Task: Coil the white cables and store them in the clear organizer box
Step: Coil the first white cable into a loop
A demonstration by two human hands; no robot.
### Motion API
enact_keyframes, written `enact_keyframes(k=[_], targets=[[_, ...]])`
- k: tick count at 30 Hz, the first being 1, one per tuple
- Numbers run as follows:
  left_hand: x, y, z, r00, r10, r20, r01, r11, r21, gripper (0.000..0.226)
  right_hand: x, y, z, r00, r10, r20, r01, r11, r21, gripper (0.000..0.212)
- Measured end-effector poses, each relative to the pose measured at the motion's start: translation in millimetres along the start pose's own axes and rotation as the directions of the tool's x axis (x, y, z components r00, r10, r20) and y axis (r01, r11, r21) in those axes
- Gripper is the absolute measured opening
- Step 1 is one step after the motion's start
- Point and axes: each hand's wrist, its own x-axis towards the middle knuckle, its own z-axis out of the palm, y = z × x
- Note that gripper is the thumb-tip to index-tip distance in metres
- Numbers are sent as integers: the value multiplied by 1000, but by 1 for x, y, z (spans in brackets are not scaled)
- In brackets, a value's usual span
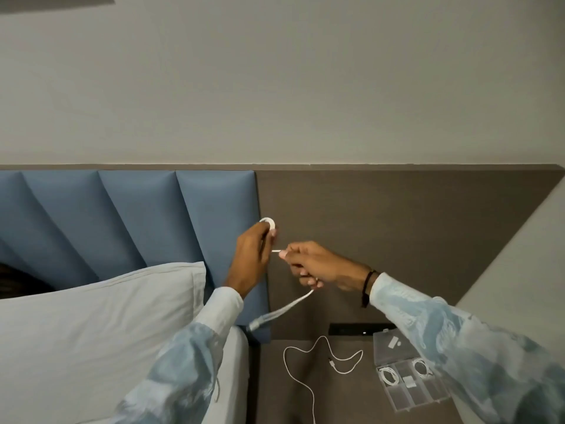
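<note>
My left hand (pixel 252 254) is raised in front of the headboard and holds a small coil of white cable (pixel 269 223) at its fingertips. A short taut stretch of that cable runs to my right hand (pixel 308 264), which pinches it; the blurred loose tail (pixel 281 309) hangs down from that hand. A second white cable (pixel 308 362) lies uncoiled on the dark nightstand below. The clear organizer box (pixel 406 390) stands open at the nightstand's right, with two coiled white cables and a small white piece in its compartments.
A white pillow (pixel 91 325) and the bed fill the lower left. The blue padded headboard (pixel 137 221) meets a brown wall panel (pixel 382 224). A black socket strip (pixel 360 328) sits just above the nightstand, behind the box.
</note>
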Motion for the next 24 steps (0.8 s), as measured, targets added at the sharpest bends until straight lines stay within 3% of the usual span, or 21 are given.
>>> enact_keyframes(k=[2, 5, 8, 10, 11, 13, 15, 16, 17, 19, 21, 22, 24], targets=[[-9, -11, -3, 994, -11, 105, 8, 999, 35, 28, -2, -8, -18, 996, -68, -48, 58, 981, -185, 26], [-20, -10, -3, 929, -161, 332, 229, 957, -178, 34, -2, -13, -40, 954, -267, -133, 168, 849, -502, 22], [-27, 3, -4, 834, -221, 505, 429, 835, -344, 41, -2, -13, -48, 885, -386, -261, 249, 864, -437, 14], [-28, 16, -7, 800, -223, 557, 551, 641, -535, 40, -1, -6, -49, 815, -427, -392, 290, 886, -361, 22], [-26, 22, -9, 799, -225, 557, 584, 507, -634, 39, 1, 0, -46, 798, -414, -439, 293, 902, -318, 24], [-15, 29, -13, 828, -265, 493, 557, 300, -774, 42, 1, 16, -30, 832, -357, -424, 274, 930, -246, 22], [0, 33, -11, 861, -360, 360, 436, 156, -886, 43, 0, 31, -9, 873, -360, -329, 262, 915, -307, 23], [6, 34, -9, 860, -430, 276, 361, 129, -924, 41, -1, 35, 0, 884, -374, -282, 268, 897, -351, 26], [11, 33, -6, 850, -498, 173, 300, 187, -936, 40, -1, 37, 7, 892, -381, -243, 270, 881, -389, 26], [13, 26, -1, 837, -544, -56, 255, 478, -840, 37, -2, 36, 14, 906, -391, -162, 281, 842, -461, 23], [8, 13, 1, 886, -411, -213, 213, 771, -600, 33, -3, 31, 16, 916, -392, -83, 294, 798, -526, 21], [4, 6, 1, 930, -296, -217, 176, 879, -444, 31, -4, 28, 14, 917, -392, -74, 293, 787, -543, 21], [-6, -6, 3, 993, -101, -54, 93, 987, -131, 29, -4, 18, 3, 898, -427, -108, 294, 764, -575, 23]])
